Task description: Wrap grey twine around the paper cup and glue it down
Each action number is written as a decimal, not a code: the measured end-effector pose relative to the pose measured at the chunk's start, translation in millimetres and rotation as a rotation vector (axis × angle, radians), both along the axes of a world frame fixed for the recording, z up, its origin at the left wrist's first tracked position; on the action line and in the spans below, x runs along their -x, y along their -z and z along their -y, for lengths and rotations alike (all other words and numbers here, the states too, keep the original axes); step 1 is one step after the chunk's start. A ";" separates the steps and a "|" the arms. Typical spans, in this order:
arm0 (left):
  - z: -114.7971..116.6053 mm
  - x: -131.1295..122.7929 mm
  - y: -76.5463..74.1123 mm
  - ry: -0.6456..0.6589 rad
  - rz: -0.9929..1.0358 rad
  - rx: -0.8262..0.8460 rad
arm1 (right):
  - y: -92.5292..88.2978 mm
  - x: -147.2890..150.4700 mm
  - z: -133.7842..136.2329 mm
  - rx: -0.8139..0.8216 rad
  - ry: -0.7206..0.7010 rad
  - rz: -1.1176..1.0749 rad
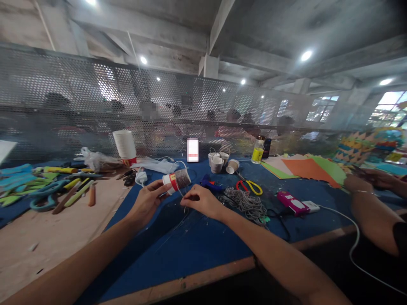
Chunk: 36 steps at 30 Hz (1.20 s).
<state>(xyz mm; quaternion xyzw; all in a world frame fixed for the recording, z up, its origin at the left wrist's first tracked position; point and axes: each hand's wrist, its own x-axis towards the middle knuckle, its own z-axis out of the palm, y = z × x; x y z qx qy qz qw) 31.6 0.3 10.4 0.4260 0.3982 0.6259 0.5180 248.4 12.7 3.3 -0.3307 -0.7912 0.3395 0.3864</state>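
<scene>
The left hand [150, 195] grasps a white-and-red paper cup [176, 181] above the blue-covered counter [190, 262] while the right hand [202, 201] pinches a thin pale strand [181, 193] beside it, grey cord wrapping [183, 178] covering one end, red band [173, 181] and white section [166, 181] uncovered.

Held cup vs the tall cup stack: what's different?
The held cup is tipped sideways in the left hand; the cup stack stands nearly upright, leaning slightly.
The held cup has grey wrapping around part of it; the cup stack's sides look bare.
The held cup looks much shorter than the cup stack.
Both show white and red.
</scene>
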 end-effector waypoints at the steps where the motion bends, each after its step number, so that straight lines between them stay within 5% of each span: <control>1: 0.2 0.3 -0.3 -0.007 -0.020 0.001 | -2.8 -1.1 1.0 -0.027 0.015 -0.013; 7: 3.6 -1.2 -2.4 -0.004 -0.128 0.015 | -11.4 -8.2 3.4 -0.043 0.038 -0.022; 15: 5.6 -3.9 2.1 0.111 -0.230 -0.002 | -11.6 -12.9 -2.6 -0.413 0.200 -0.010; 36: 16.3 -10.4 -5.9 0.287 -0.343 -0.049 | -15.7 -18.6 -6.4 -0.391 0.280 -0.026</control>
